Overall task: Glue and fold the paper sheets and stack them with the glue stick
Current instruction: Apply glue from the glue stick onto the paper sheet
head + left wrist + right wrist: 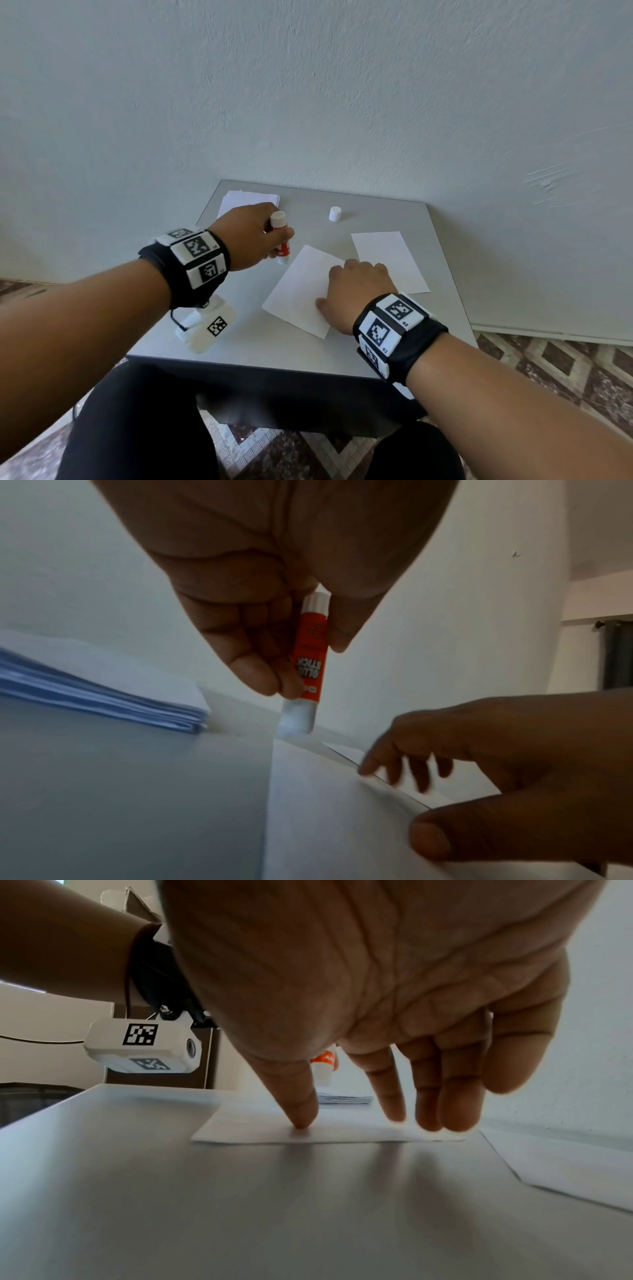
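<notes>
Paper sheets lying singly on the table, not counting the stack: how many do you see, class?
2. One sheet lies mid-table under the right hand, by the glue stick in the left hand. The other sheet lies to its right. The far-left stack may hide more.

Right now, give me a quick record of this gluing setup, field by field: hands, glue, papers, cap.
left hand: grips glue stick, uncapped tip down at the sheet's far corner
right hand: fingers spread, pressing the angled sheet
second sheet: flat, to the right
folded stack: far left corner of table
cap: upright, far side
</notes>
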